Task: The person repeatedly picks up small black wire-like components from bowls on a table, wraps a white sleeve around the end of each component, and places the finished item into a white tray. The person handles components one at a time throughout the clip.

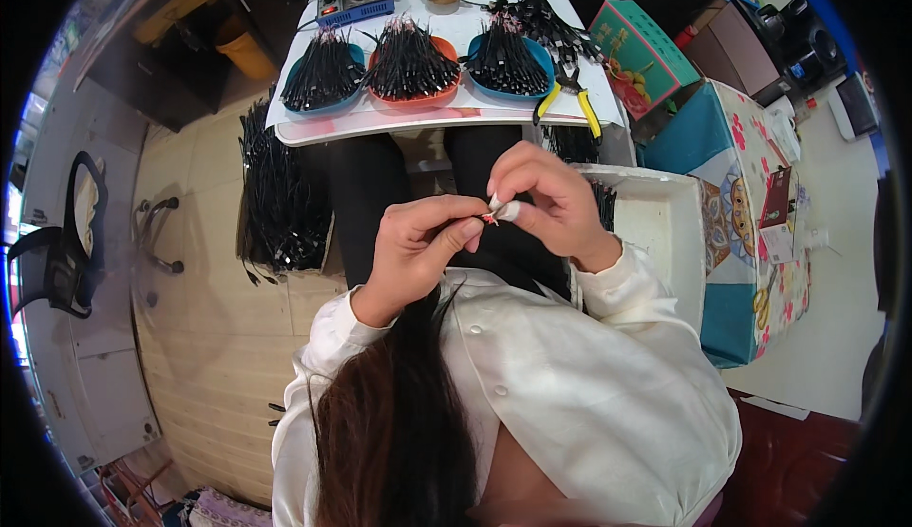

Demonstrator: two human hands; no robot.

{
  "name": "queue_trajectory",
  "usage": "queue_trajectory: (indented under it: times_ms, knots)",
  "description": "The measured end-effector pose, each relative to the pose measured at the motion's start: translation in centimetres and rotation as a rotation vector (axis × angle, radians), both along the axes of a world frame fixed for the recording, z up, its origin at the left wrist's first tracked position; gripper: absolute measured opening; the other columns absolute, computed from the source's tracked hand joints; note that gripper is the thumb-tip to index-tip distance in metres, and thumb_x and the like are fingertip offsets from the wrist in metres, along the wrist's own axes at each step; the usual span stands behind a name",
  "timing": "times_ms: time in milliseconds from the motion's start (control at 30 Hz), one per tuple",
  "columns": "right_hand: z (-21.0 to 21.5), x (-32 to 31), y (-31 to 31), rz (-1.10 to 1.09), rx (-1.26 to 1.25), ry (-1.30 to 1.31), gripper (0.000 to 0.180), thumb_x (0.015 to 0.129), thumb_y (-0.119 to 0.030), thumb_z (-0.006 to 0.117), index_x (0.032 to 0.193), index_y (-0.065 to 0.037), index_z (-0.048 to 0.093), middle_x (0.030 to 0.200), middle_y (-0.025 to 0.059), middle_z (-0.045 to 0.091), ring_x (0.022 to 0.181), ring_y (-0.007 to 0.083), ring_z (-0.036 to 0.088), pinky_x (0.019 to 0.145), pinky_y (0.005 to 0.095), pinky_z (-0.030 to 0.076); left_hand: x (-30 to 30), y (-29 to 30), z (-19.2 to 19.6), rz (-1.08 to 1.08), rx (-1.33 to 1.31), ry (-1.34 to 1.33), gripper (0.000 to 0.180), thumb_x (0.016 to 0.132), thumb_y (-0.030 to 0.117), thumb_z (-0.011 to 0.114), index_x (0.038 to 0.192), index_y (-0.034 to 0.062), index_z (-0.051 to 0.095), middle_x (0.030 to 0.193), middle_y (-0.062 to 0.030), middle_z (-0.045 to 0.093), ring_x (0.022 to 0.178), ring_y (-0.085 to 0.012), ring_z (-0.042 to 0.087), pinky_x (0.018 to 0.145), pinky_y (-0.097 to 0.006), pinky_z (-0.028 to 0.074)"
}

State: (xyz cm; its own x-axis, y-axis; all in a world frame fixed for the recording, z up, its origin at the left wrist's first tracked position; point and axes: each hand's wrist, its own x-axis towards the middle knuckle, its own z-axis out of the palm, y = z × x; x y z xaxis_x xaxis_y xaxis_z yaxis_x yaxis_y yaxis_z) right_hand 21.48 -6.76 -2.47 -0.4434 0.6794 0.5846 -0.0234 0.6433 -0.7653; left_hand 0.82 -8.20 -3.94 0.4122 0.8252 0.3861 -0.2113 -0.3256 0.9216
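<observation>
Together, thin red-tipped wire [487, 217] between fingertips [508, 210]

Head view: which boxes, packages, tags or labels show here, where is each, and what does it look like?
Teal box: right of the small table, rectangular, teal with pink edges and fruit pictures on its side.
Patterned box: far right on the floor, large, teal and white with cartoon and flower prints.
Dark red tag: on top of the patterned box, a narrow upright card.
White box: beside the right hand, open and plain.
</observation>
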Motion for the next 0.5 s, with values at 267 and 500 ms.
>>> queue_trajectory:
  times_ms: [267, 500]
  knots:
    - [1.8, 0.2, 0.1, -0.282, 0.508, -0.279, 0.021, 0.071, -0.012, 0.077, 0.091, -0.011, 0.068, 0.11, 0.0018, 0.061, 0.105, 0.0252, 0.051, 0.089, 0.0361, 0.043, -0.3, 0.2, 0.5, -0.009, -0.178, 0.036, 0.013, 0.092, 0.001, 0.06, 0.101, -0.0054, 0.067, 0.081, -0.005, 0.064, 0.069, -0.0075, 0.057, 0.058, -0.018, 0.043]
    - [0.8, -0.4, 2.0, -0.277, 0.319, -0.213, 0.016, 0.072, -0.005, 0.073, 0.086, -0.009, 0.066, 0.111, 0.0027, 0.06, 0.104, 0.0262, 0.048, 0.089, 0.035, 0.041, 0.0, 2.4, 0.8, 0.1, 0.044, 0.235, 0.011, 0.088, -0.002, 0.061, 0.096, -0.0041, 0.068, 0.075, -0.0069, 0.066, 0.062, -0.0108, 0.061, 0.055, -0.023, 0.047]
